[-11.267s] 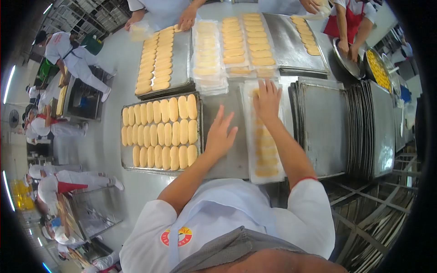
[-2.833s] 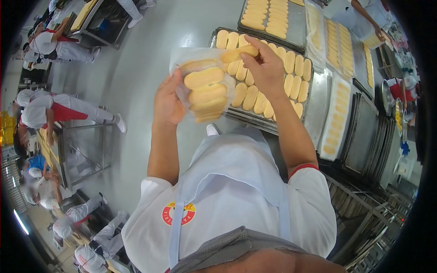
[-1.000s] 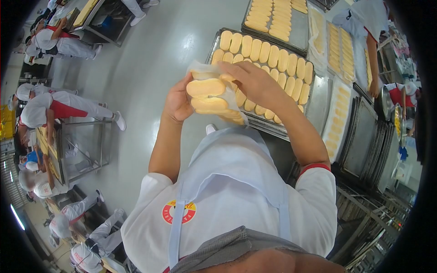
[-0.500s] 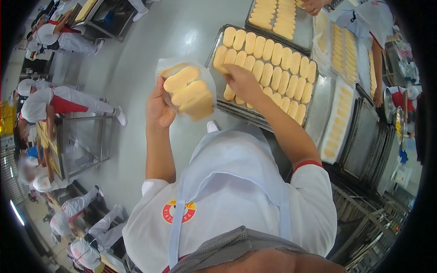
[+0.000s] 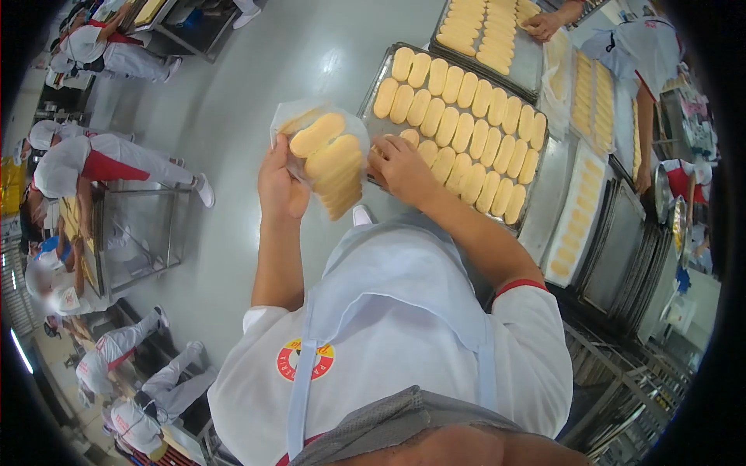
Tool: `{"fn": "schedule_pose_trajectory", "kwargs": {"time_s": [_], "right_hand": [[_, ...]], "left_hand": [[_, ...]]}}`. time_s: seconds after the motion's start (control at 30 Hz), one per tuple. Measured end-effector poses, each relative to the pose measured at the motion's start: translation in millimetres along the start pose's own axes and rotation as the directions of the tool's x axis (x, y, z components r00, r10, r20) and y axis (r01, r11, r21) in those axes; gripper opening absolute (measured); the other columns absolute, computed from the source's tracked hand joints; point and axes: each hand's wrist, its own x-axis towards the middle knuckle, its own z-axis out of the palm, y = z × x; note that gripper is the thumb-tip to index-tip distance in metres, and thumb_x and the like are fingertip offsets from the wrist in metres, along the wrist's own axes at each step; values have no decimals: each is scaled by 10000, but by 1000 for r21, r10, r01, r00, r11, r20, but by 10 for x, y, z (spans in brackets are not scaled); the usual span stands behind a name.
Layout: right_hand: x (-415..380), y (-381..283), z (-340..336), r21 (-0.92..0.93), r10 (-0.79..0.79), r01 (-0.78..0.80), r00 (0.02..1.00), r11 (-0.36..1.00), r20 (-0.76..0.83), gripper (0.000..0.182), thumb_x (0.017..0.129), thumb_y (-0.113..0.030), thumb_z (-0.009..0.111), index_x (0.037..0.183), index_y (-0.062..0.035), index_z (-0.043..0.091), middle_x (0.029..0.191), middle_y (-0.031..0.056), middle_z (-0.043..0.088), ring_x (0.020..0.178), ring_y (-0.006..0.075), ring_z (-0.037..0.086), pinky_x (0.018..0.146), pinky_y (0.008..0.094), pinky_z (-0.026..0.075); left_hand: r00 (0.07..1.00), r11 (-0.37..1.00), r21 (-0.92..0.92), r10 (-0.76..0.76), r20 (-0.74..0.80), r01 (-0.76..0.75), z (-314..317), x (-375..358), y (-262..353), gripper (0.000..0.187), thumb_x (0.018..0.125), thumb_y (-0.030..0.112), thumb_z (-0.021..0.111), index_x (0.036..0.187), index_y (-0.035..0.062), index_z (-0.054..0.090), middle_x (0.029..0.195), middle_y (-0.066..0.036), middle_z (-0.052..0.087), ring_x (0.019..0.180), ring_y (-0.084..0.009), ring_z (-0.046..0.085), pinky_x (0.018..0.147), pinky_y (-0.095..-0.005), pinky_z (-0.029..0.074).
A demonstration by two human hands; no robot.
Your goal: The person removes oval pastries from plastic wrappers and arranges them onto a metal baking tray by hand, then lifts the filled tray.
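My left hand grips a clear plastic bag by its left side, off the floor and left of the tray. Several pale golden ladyfingers are stacked inside the bag. My right hand is at the near left edge of a dark metal tray, its fingers curled down. Whatever those fingers pinch is hidden. On the tray lie rows of ladyfingers, and my right hand covers the left end of the lowest rows.
Behind it stands another tray of ladyfingers, with another person's hand over it. To the right are a white sheet with ladyfingers and stacked dark trays. Several people in white work at tables on the left.
My right hand has moved down along the tray's left edge, from the second row to the lower rows. The bag in my left hand has tilted slightly and hangs steadier.
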Motion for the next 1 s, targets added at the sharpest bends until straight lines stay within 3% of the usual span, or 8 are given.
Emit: {"fn": "schedule_pose_trajectory", "kwargs": {"time_s": [0.17, 0.37, 0.47, 0.57, 0.67, 0.77, 0.9, 1.0], "right_hand": [[77, 73, -54, -42, 32, -30, 999, 999, 27, 242, 896, -79, 737, 1107, 13, 663, 1314, 190, 625, 1294, 412, 568, 1099, 566, 469], [74, 57, -152, 5, -7, 8, 995, 1000, -102, 240, 877, -80, 716, 1100, 1, 683, 1214, 168, 672, 1109, 384, 595, 986, 493, 485], [107, -100, -247, 105, 256, -237, 934, 966, -248, 313, 889, -95, 789, 1179, -9, 709, 1264, 152, 690, 1189, 350, 650, 1008, 480, 532], [315, -448, -620, 231, 255, -177, 894, 957, -369, 377, 905, -127, 810, 1247, -9, 704, 1265, 156, 700, 1137, 344, 674, 949, 437, 565], [562, -744, -765, 366, 257, -122, 902, 923, -348, 451, 912, -234, 803, 1296, -40, 668, 1213, 164, 692, 1096, 383, 670, 938, 474, 556], [677, -820, -793, 352, 340, -211, 869, 912, -360, 437, 929, -225, 793, 1304, -36, 670, 1230, 173, 691, 1089, 358, 682, 921, 436, 583], [606, -640, -785, 533, 506, -313, 821, 786, -265, 353, 959, -154, 747, 1285, -28, 692, 1174, 182, 706, 989, 329, 710, 827, 402, 605], [546, -580, -779, 552, 559, -349, 783, 758, -273, 296, 979, -116, 713, 1258, -19, 707, 1115, 186, 717, 935, 304, 728, 784, 391, 608]], "left_hand": [[999, 999, 29, -32, -26, 32, 47, -6, -18, 407, 1192, 258, 391, 1500, 17, 502, 1474, -110, 614, 1364, -289, 589, 1169, -468, 471], [1000, 999, 33, -22, -10, 23, 85, -31, -66, 407, 1182, 260, 435, 1475, -5, 531, 1462, -118, 625, 1349, -281, 598, 1153, -451, 475], [1000, 999, 44, 17, 10, -18, 69, -18, -115, 409, 1177, 267, 451, 1455, -17, 550, 1437, -126, 639, 1321, -283, 616, 1130, -444, 488], [998, 996, 82, 25, 55, -30, 137, -56, -150, 404, 1173, 266, 467, 1440, -21, 564, 1388, -131, 666, 1278, -272, 644, 1096, -429, 513], [999, 986, 167, -6, 51, -3, 210, -42, -270, 391, 1166, 254, 495, 1434, -19, 574, 1340, -127, 693, 1237, -244, 667, 1060, -399, 533], [995, 984, 180, -20, 99, 1, 304, -59, -386, 381, 1161, 237, 516, 1438, -17, 574, 1311, -115, 710, 1220, -221, 675, 1044, -372, 539], [992, 981, 167, 89, 87, -103, 468, -102, -425, 332, 1161, 235, 530, 1374, -8, 607, 1309, -112, 703, 1197, -222, 684, 1024, -379, 561], [991, 993, 49, 105, 86, -110, 527, -93, -449, 340, 1164, 238, 522, 1385, -11, 591, 1331, -116, 690, 1216, -228, 676, 1046, -385, 552]]}}
